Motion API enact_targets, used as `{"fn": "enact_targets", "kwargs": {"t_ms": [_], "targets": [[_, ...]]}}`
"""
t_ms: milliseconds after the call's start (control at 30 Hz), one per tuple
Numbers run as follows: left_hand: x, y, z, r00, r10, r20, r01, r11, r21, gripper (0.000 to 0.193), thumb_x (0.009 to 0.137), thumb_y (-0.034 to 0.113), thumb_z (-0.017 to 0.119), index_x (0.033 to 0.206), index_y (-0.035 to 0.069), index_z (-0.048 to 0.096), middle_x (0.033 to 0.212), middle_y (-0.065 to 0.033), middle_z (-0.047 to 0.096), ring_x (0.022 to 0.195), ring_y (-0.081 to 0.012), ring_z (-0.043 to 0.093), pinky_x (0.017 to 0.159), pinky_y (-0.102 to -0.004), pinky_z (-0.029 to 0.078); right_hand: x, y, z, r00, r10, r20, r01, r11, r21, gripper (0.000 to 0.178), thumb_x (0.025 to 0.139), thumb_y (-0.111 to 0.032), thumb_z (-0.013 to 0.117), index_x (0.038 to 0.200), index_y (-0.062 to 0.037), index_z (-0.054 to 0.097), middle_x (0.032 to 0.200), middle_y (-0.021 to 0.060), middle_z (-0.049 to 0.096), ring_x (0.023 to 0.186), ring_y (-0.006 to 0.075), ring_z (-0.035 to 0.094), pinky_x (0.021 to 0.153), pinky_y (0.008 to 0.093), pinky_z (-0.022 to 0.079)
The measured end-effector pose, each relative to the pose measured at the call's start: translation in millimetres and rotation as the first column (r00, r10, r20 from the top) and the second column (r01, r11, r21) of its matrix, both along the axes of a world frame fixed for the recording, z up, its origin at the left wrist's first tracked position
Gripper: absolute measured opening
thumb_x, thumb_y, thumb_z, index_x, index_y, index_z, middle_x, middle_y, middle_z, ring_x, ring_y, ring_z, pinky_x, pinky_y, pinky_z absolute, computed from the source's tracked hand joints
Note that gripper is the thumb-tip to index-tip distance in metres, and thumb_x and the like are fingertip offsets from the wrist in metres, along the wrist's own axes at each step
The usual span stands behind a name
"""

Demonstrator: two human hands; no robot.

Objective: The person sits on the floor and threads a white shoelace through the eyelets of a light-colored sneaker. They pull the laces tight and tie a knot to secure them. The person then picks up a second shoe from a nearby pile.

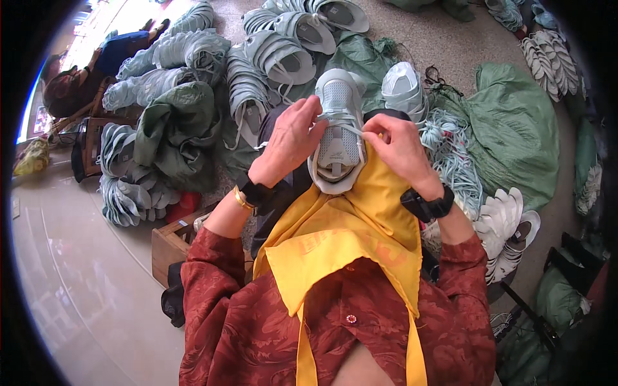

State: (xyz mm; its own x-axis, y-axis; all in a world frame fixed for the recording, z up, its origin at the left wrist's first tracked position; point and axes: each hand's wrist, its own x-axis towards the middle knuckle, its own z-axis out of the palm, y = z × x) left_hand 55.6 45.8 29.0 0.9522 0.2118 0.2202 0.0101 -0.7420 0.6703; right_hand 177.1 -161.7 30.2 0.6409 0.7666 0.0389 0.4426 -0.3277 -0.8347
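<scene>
A pale grey-blue mesh shoe upper (335,103) lies over my knees, its tongue end toward me. A flat white shoelace (347,122) crosses it through the eyelets. At the left edge of the upper my left hand (290,138) is closed on the lace, and a loose end dangles past its wrist side. On the other side my right hand (400,147) pinches the lace between thumb and forefinger, drawn out from the eyelet row. Below the shoe, a yellow apron (360,225) covers my lap. Both my wrists wear black bands.
Stacked shoe uppers (280,58) lie beyond my knees. A green sack (512,128) rests at the right beside a heap of pale laces (450,151). White uppers (505,225) lie nearer on the right. A wooden stool (170,248) stands at my left; another person (84,80) is at the far left.
</scene>
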Motion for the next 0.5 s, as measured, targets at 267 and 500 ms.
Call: {"fn": "enact_targets", "kwargs": {"t_ms": [267, 500], "targets": [[10, 5, -17, 0.999, -0.016, 0.035, 0.009, 0.984, 0.179, 0.013, 0.093, 0.005, 0.059, 0.103, 0.001, 0.052, 0.089, -0.0192, 0.058, 0.083, -0.0411, 0.059, 0.073, -0.0493, 0.048, -15, -1, -1, 0.988, -0.015, -0.154, 0.018, 1.000, 0.013, 0.011, 0.088, -0.010, 0.075, 0.090, -0.0003, 0.070, 0.073, 0.0082, 0.070, 0.060, 0.0124, 0.064, 0.058, 0.0280, 0.050], [12, 12, -18, 0.993, 0.006, -0.118, -0.035, 0.968, -0.250, 0.012, 0.094, 0.009, 0.063, 0.094, -0.002, 0.057, 0.094, -0.0149, 0.057, 0.085, -0.0320, 0.060, 0.075, -0.0432, 0.050, -10, -1, -5, 0.935, -0.038, -0.352, 0.031, 0.999, -0.025, 0.014, 0.089, -0.013, 0.075, 0.089, 0.0004, 0.070, 0.071, 0.0056, 0.069, 0.062, 0.0094, 0.064, 0.059, 0.0266, 0.051]]}}
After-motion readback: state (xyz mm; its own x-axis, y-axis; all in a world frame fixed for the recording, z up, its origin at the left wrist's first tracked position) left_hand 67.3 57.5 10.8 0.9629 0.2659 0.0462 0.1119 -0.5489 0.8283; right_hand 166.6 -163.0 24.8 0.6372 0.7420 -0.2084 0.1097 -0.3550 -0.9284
